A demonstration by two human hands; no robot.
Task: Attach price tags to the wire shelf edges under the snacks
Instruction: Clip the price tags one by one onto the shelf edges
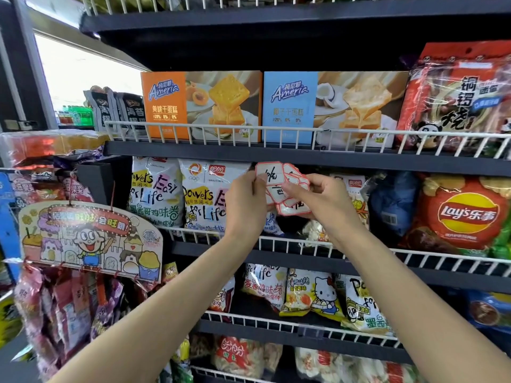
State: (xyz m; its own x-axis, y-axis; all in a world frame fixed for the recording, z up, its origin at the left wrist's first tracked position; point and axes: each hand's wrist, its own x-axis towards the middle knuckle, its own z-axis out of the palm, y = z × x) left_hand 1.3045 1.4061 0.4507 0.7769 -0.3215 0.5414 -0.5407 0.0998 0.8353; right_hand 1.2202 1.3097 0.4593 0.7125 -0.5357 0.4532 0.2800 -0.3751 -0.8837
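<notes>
Shop snack rack, white wire shelf edge (pixel 276 131) running left-right just above both hands; left hand (pixel 244 197) pinches top price tag (pixel 269 172); right hand (pixel 322 196) grips fanned tag stack (pixel 293 207); left nearer rail

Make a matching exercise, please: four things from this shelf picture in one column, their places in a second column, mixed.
Things
1. orange Ameria box
2. blue Ameria box
3. Lay's bag
4. price tags

Places
A. between left hand and right hand
B. top shelf, nearer the red bag
C. middle shelf, right side
D. top shelf, nearer the dark packets

Pairs: 1-D, 2-B, 3-C, 4-A
</notes>
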